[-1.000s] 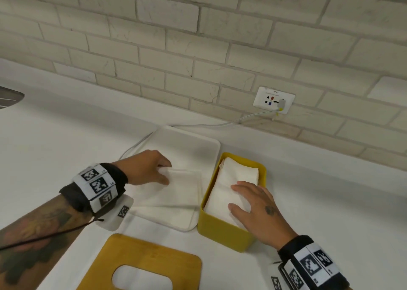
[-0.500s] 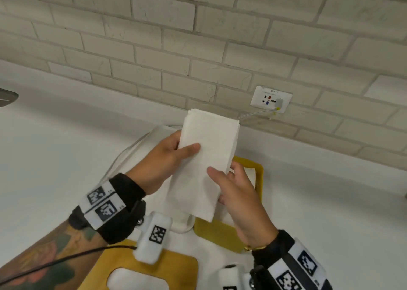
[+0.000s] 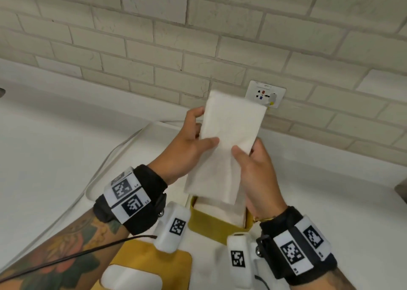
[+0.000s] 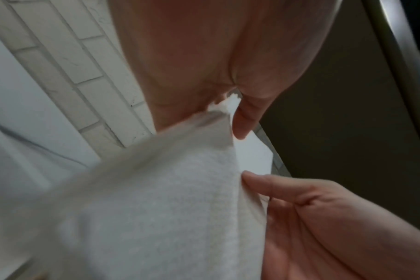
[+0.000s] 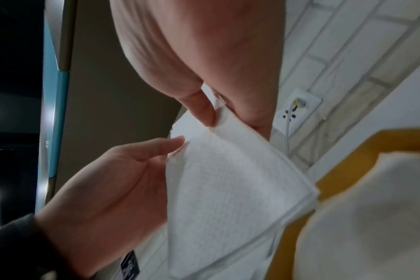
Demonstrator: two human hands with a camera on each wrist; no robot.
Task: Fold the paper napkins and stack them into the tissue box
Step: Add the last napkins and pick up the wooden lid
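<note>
A white paper napkin, folded into a long strip, is held upright in the air above the yellow tissue box. My left hand pinches its left edge, thumb across the front. My right hand pinches the right edge the same way. The left wrist view shows the napkin close up between both hands; the right wrist view shows the napkin too. Folded napkins lie stacked inside the box, partly hidden by the held one.
A white tray sits left of the box on the white counter. The wooden box lid with its oval slot lies near me. A wall socket with a plugged cable is on the brick wall behind.
One second ago my hands lay on the tray napkin and the box stack. They have since lifted one napkin into the air, and it now stands slightly higher and further right.
</note>
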